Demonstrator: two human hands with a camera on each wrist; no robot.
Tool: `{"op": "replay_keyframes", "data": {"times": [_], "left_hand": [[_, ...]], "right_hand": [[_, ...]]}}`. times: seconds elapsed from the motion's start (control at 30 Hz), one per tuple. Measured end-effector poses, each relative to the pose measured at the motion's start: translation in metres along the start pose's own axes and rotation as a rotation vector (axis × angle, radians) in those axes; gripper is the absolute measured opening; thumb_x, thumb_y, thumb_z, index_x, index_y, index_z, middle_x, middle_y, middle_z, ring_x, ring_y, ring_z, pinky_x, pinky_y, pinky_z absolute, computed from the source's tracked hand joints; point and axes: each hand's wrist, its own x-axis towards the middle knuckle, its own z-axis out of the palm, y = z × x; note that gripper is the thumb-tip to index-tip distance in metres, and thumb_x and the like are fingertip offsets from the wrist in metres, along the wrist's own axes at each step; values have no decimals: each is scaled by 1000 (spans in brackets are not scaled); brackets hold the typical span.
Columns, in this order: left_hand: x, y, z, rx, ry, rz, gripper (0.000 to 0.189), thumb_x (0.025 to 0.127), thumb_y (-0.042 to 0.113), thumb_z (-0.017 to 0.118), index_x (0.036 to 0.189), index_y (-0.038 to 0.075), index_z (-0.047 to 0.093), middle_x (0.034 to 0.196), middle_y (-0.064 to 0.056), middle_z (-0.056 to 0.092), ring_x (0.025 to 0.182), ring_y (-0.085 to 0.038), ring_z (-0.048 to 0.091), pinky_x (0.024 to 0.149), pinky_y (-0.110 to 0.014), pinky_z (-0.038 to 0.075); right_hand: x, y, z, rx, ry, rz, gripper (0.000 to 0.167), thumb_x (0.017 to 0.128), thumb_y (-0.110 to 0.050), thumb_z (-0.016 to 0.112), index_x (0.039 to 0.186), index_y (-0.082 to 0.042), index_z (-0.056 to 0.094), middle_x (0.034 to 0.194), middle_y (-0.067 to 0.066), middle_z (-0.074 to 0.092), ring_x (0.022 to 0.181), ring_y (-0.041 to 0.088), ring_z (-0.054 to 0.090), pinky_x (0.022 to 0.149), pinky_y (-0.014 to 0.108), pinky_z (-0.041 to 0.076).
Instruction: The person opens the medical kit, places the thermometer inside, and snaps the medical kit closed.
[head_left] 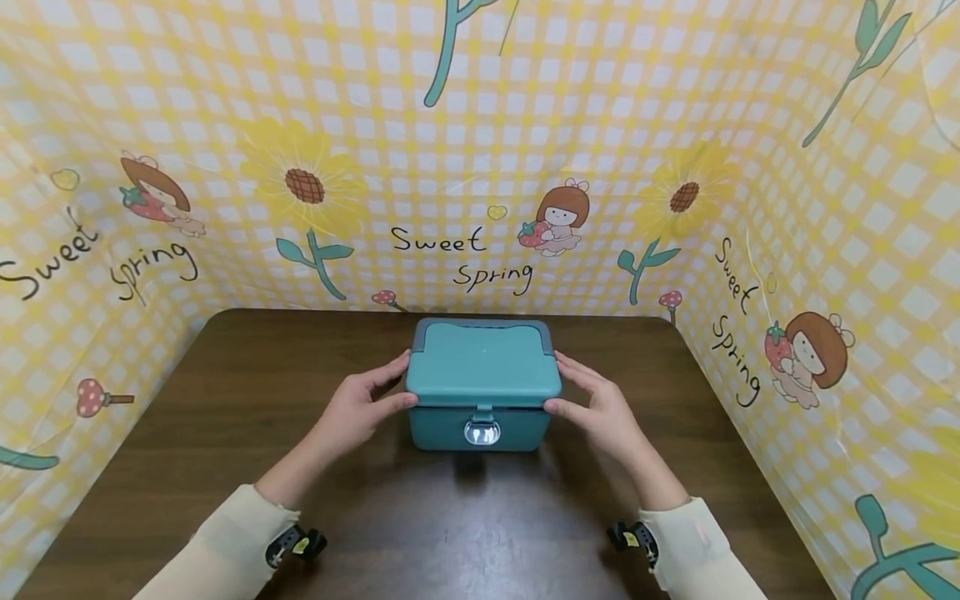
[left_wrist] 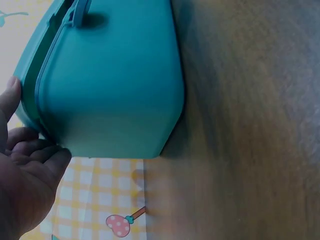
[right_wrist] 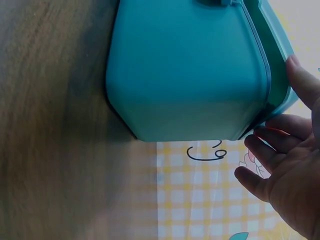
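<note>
A teal lidded storage box stands on the brown table, with a shiny clasp at the front. Its lid sits slightly lifted; both wrist views show a gap between lid and body along the front. At the lid's left end, my left hand holds the edge, thumb at the front corner and fingers at the side. My right hand grips the opposite end in the same way. The thumb touches the lid's rim in the left wrist view. What the box contains is hidden.
A dark wooden table carries the box. Yellow checked cloth with printed flowers and figures rises behind the table and on both sides. Dark wrist-worn devices are strapped at both sleeves.
</note>
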Motion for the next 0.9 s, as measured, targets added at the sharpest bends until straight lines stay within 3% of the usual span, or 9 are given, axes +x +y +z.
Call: {"op": "replay_keyframes", "data": {"times": [0.3,0.47,0.67,0.9], "left_hand": [[-3,-3,14,-13,121,28,65,92,31,77,149,12,52,154,3,49,142,-17,46,110,-35,44],[-2,-3,23,-17,187,53,62,92,28,77,148,11,55,153,-1,51,142,-20,47,110,-41,44],[-4,-6,30,-11,212,51,60,94,29,75,148,14,55,154,1,50,143,-17,46,111,-45,43],[-5,-9,33,-18,238,80,58,95,25,74,148,10,55,154,-4,50,141,-17,48,109,-45,44]], "right_hand": [[-3,2,12,34,122,14,65,88,-30,83,144,-7,60,151,-2,56,145,23,45,120,56,33],[-2,3,17,29,195,16,61,86,-27,84,141,-9,63,147,1,60,142,24,49,118,54,37],[-4,7,21,22,225,37,59,86,-26,84,140,-10,64,146,0,61,140,23,50,117,53,39],[-3,9,25,-10,242,-24,59,87,-21,83,139,-5,63,146,3,61,138,24,52,115,53,41]]}}
